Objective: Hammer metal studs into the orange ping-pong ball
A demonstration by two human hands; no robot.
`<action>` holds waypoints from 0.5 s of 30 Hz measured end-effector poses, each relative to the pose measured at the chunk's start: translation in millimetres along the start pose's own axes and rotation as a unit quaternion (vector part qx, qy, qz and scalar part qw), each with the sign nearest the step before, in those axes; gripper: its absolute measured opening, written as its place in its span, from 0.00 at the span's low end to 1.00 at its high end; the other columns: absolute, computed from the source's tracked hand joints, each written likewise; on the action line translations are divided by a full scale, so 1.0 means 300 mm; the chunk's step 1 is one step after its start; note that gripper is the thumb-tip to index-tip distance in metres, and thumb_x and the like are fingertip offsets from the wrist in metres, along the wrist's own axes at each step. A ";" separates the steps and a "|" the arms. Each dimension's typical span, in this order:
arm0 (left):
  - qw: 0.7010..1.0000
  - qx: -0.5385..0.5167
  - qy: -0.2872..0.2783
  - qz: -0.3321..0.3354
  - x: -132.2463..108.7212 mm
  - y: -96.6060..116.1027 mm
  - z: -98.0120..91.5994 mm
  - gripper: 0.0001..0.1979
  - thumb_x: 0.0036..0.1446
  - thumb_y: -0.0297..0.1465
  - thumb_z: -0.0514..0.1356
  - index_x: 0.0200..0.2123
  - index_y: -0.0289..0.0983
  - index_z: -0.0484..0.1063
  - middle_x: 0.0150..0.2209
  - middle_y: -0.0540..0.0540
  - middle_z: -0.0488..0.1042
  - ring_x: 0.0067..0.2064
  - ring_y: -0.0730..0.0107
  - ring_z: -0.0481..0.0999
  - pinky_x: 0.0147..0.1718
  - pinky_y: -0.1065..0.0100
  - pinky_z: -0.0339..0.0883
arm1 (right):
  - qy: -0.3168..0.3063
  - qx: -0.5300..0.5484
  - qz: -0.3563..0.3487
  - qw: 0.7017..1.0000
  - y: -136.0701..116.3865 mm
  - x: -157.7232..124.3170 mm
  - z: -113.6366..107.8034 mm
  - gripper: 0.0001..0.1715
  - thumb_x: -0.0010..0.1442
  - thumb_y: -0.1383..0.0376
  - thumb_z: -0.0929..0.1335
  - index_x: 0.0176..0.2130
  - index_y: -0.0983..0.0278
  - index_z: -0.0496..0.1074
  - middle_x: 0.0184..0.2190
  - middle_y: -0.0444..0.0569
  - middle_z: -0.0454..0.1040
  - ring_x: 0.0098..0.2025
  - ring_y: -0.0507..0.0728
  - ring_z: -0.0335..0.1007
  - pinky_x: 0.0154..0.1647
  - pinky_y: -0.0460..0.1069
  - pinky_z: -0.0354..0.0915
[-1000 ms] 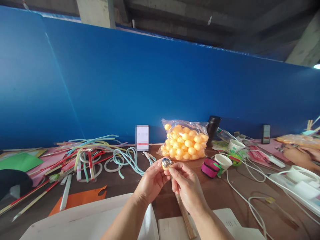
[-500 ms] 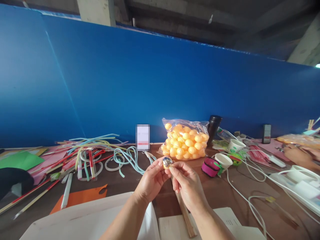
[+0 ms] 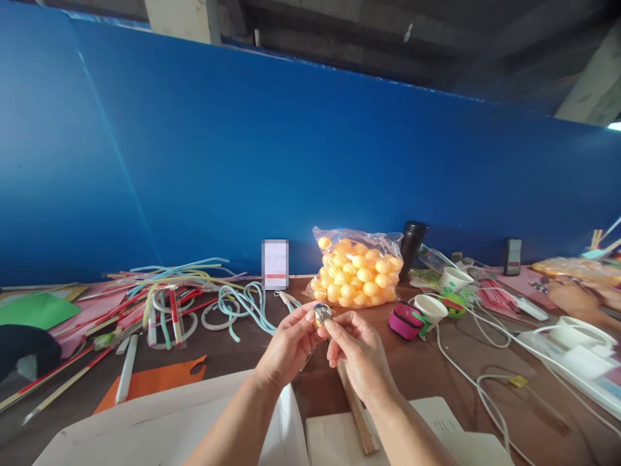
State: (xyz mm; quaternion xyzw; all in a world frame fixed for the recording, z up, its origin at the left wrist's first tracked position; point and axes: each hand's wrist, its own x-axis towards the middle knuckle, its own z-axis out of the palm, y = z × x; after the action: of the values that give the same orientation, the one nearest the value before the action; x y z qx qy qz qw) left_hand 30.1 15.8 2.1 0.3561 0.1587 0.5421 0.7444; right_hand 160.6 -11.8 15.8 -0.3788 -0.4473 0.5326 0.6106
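Note:
In front of the bag of balls, a small shiny silver round piece with yellowish reflections is pinched between my two hands; its exact kind is too small to tell. My left hand grips it from the left with thumb and fingertips. On the other side, my right hand closes its thumb and index finger on the lower right edge. A thin metallic bit shows below my left fingers, partly hidden. Beneath my right hand, a bundle of thin wooden sticks lies slanting over a pale board.
A clear bag of orange balls stands ahead beside a black bottle. Coloured tubes and strips pile up leftward, and a white box sits nearby. Paper cups and white cables lie right. Another person's hand works far right.
The silver piece has turned slightly in my fingers, and a thin metallic bit now shows under my left hand. The whole view has shifted a little.

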 end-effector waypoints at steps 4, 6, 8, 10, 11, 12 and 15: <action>1.000 -0.003 -0.002 0.005 0.000 -0.004 0.006 0.13 0.58 0.30 0.60 0.46 0.33 0.74 0.38 0.42 0.74 0.33 0.72 0.72 0.33 0.69 0.70 | -0.001 -0.013 -0.002 1.000 0.001 0.001 0.004 0.15 0.53 0.57 0.75 0.30 0.65 0.70 0.26 0.46 0.78 0.16 0.47 0.65 0.14 0.41 0.62; 1.000 -0.015 -0.001 0.009 0.001 -0.008 0.011 0.13 0.58 0.29 0.59 0.46 0.33 0.74 0.37 0.43 0.74 0.32 0.73 0.71 0.33 0.70 0.70 | -0.007 -0.021 -0.004 1.000 -0.001 0.002 0.003 0.16 0.54 0.57 0.74 0.31 0.65 0.69 0.27 0.47 0.78 0.15 0.46 0.64 0.13 0.41 0.61; 0.999 -0.037 0.007 0.010 0.004 -0.011 0.013 0.12 0.59 0.30 0.59 0.45 0.32 0.74 0.35 0.44 0.74 0.32 0.74 0.72 0.34 0.71 0.71 | -0.011 -0.062 -0.010 0.998 -0.010 0.006 -0.008 0.17 0.57 0.54 0.71 0.34 0.63 0.67 0.29 0.47 0.78 0.15 0.47 0.64 0.13 0.42 0.59; 0.998 -0.060 0.029 0.009 0.007 -0.009 0.010 0.11 0.59 0.31 0.58 0.43 0.31 0.74 0.35 0.42 0.75 0.33 0.74 0.73 0.36 0.72 0.71 | -0.005 -0.195 -0.018 0.981 -0.021 0.013 -0.031 0.18 0.63 0.49 0.64 0.38 0.61 0.65 0.31 0.49 0.78 0.16 0.49 0.65 0.15 0.44 0.60; 0.996 -0.071 0.043 0.010 0.010 -0.004 0.006 0.11 0.60 0.31 0.58 0.42 0.30 0.74 0.37 0.41 0.76 0.33 0.74 0.74 0.36 0.72 0.71 | 0.002 -0.289 -0.020 0.957 -0.026 0.018 -0.047 0.19 0.65 0.48 0.60 0.40 0.61 0.64 0.32 0.49 0.78 0.18 0.51 0.68 0.17 0.45 0.62; 0.995 -0.082 0.059 0.011 0.013 0.004 0.001 0.11 0.60 0.30 0.58 0.42 0.30 0.74 0.38 0.40 0.76 0.32 0.74 0.74 0.35 0.73 0.72 | 0.007 -0.403 -0.017 0.915 -0.028 0.022 -0.065 0.20 0.66 0.48 0.57 0.42 0.60 0.63 0.33 0.49 0.78 0.21 0.53 0.71 0.21 0.47 0.64; 0.989 -0.114 0.093 0.012 0.021 0.043 -0.020 0.09 0.60 0.28 0.57 0.41 0.30 0.73 0.39 0.39 0.77 0.32 0.74 0.75 0.35 0.73 0.73 | 0.008 -0.520 0.006 0.854 -0.017 0.030 -0.112 0.14 0.58 0.52 0.67 0.36 0.60 0.68 0.33 0.52 0.77 0.33 0.61 0.75 0.30 0.51 0.64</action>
State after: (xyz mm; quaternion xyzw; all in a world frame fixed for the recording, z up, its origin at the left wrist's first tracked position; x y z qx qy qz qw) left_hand 19.7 25.8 7.8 0.2189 0.1600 0.5961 0.7557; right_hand 194.4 -3.2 11.4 -0.6482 -0.6515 0.2231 0.3250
